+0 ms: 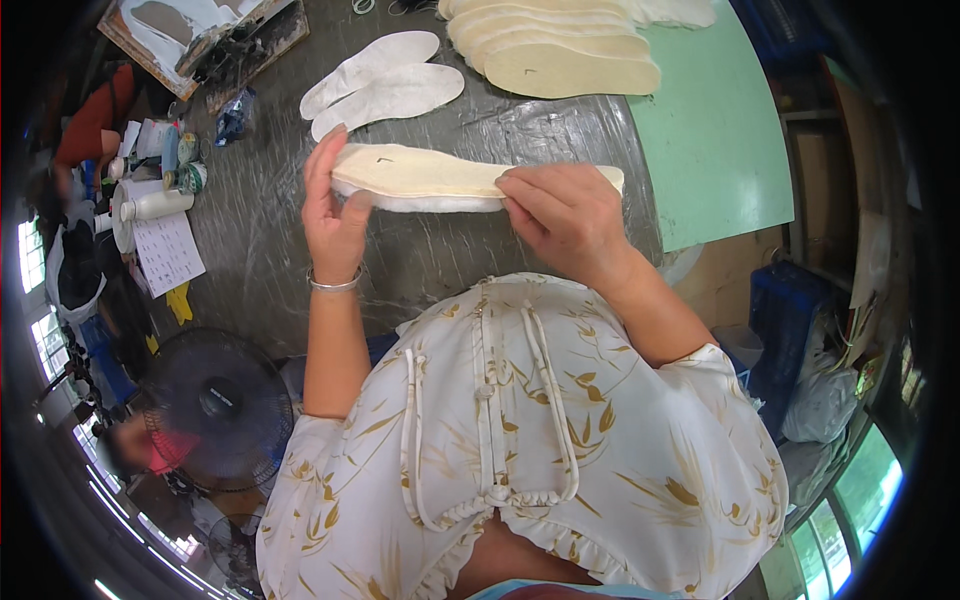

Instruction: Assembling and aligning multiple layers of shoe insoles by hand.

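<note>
I hold a cream shoe insole (425, 172) stacked on a white one, level above the dark table (250, 240). My left hand (333, 205) grips its left end, thumb underneath. My right hand (565, 215) pinches the right part from above. Two white insoles (385, 85) lie flat on the table just beyond. A fanned pile of several cream insoles (560, 50) rests at the far side.
A green board (715, 130) covers the table's right part. Bottles and jars (165, 185) and a printed sheet (168, 252) sit at the left. A black fan (218, 405) stands low on the left. Blue crates (790, 320) are at the right.
</note>
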### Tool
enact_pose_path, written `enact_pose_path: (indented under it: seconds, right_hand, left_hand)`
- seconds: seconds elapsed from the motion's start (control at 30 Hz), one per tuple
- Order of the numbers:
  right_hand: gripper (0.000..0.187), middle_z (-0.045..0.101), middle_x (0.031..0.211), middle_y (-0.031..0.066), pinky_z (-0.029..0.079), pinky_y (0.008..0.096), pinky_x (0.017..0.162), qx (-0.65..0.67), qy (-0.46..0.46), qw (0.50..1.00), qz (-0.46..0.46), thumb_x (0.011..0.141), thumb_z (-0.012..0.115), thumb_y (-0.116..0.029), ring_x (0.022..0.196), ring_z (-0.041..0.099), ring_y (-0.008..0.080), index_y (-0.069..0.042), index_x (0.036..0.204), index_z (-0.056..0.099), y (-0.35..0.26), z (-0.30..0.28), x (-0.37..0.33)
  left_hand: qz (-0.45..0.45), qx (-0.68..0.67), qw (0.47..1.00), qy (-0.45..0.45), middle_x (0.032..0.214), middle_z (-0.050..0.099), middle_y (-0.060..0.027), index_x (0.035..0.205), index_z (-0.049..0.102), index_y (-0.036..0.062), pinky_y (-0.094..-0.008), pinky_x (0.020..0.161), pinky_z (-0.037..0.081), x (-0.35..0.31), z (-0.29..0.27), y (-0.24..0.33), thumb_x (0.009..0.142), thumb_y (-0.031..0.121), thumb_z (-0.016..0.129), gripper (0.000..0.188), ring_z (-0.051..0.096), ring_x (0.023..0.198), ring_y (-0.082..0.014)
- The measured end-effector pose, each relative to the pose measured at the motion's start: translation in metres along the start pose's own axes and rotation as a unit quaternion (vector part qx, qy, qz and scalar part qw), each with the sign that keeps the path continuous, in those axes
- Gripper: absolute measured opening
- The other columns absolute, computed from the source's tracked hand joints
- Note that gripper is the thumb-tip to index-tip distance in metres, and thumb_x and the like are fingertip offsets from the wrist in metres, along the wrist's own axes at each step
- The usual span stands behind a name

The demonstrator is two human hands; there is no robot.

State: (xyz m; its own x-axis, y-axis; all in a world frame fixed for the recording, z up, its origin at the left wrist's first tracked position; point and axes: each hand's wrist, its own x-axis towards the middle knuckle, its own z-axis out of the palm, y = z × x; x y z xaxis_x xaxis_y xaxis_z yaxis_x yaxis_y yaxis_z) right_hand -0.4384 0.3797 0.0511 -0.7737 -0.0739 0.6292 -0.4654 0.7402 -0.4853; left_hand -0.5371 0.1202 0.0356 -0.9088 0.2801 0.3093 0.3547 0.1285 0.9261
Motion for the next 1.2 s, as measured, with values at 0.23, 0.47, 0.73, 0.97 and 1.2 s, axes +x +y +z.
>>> enact_pose_path:
  seconds: [0.23, 0.47, 0.73, 0.97, 1.2]
  right_hand:
    - [0.027, 0.07, 0.094, 0.0002, 0.051, 0.0332, 0.069, -0.036, -0.043, 0.998, -0.024, 0.071, 0.077, -0.007, 0.084, 0.067, 0.0189, -0.009, 0.097, 0.071, 0.01, -0.006, 0.002]
    - [0.027, 0.07, 0.093, 0.0006, 0.051, 0.034, 0.069, -0.025, -0.044, 0.998, -0.033, 0.071, 0.078, -0.007, 0.084, 0.067, 0.0198, -0.009, 0.097, 0.072, 0.014, -0.002, -0.002]
    - [0.027, 0.071, 0.096, 0.0067, 0.051, 0.037, 0.07, 0.049, -0.105, 0.992, 0.053, 0.075, 0.079, -0.011, 0.082, 0.067, 0.0252, -0.007, 0.101, 0.072, 0.013, -0.003, -0.004]
    - [0.024, 0.07, 0.095, 0.0021, 0.047, 0.0374, 0.081, 0.044, -0.142, 0.987, 0.053, 0.077, 0.077, -0.014, 0.087, 0.065, 0.0222, -0.009, 0.1, 0.074, 0.014, 0.004, -0.005]
    - [0.015, 0.07, 0.089, 0.0007, 0.047, 0.036, 0.078, 0.017, -0.116, 0.993, 0.032, 0.073, 0.076, -0.008, 0.083, 0.064, 0.0209, -0.009, 0.088, 0.073, 0.023, 0.004, -0.012]
  left_hand:
    - [0.125, 0.353, 0.906, -0.195, 0.134, 0.061, -0.0068, 0.117, 0.073, 0.0147, -0.0506, 0.117, 0.018, 0.015, 0.008, 0.043, 0.083, 0.04, 0.075, 0.043, 0.044, 0.136, -0.0319]
    - [0.076, 0.29, 0.926, -0.23, 0.11, 0.071, -0.0032, 0.107, 0.075, 0.0135, -0.0508, 0.111, 0.029, 0.001, 0.033, 0.036, 0.083, 0.03, 0.077, 0.028, 0.063, 0.111, -0.0239]
    - [0.073, 0.29, 0.93, -0.212, 0.104, 0.075, -0.002, 0.1, 0.075, 0.0095, -0.0395, 0.096, 0.039, -0.005, 0.04, 0.033, 0.083, 0.013, 0.074, 0.017, 0.068, 0.095, -0.0191]
    - [0.1, 0.306, 0.927, -0.192, 0.102, 0.075, -0.0012, 0.097, 0.075, 0.01, -0.0348, 0.088, 0.042, -0.008, 0.046, 0.035, 0.079, 0.01, 0.076, 0.018, 0.068, 0.09, -0.0189]
    - [0.06, 0.277, 0.935, -0.214, 0.103, 0.074, -0.0013, 0.102, 0.074, 0.0101, -0.0358, 0.088, 0.043, -0.012, 0.056, 0.022, 0.079, 0.014, 0.078, 0.023, 0.068, 0.092, -0.0199]
